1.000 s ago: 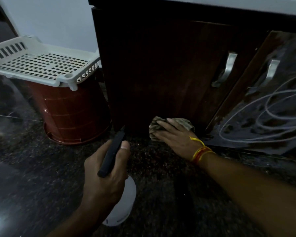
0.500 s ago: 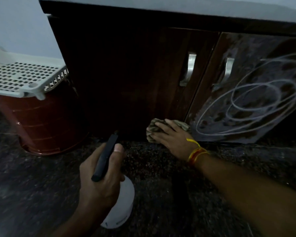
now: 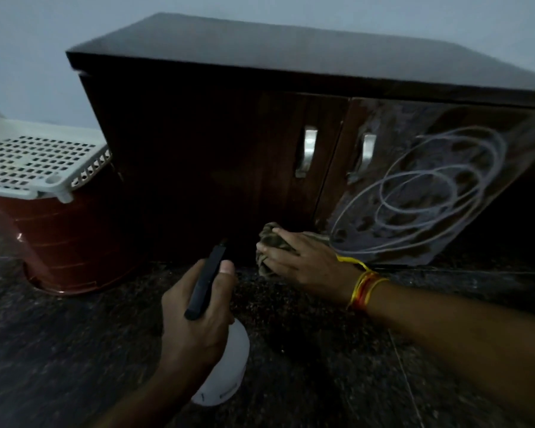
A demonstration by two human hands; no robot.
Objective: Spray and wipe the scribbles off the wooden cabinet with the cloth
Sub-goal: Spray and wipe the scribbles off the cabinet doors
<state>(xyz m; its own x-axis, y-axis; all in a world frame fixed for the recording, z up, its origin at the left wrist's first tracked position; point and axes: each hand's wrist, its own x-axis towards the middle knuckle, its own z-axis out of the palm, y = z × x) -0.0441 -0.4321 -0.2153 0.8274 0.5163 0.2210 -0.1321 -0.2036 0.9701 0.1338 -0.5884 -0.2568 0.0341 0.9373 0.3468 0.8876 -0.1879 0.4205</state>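
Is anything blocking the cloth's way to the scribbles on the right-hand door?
Nothing visible does. The right hand presses the cloth at the cabinet's base, just left of the scribbles. The door's handle sits up and left of the loops.

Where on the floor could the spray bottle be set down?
Bare floor lies left of the left hand, in front of the red bucket. Crowded: the cabinet base, where the right hand grips the cloth.

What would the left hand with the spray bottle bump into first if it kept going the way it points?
Probably the left door of the cabinet, low down; the left hand aims the spray bottle there. Depth is unclear.
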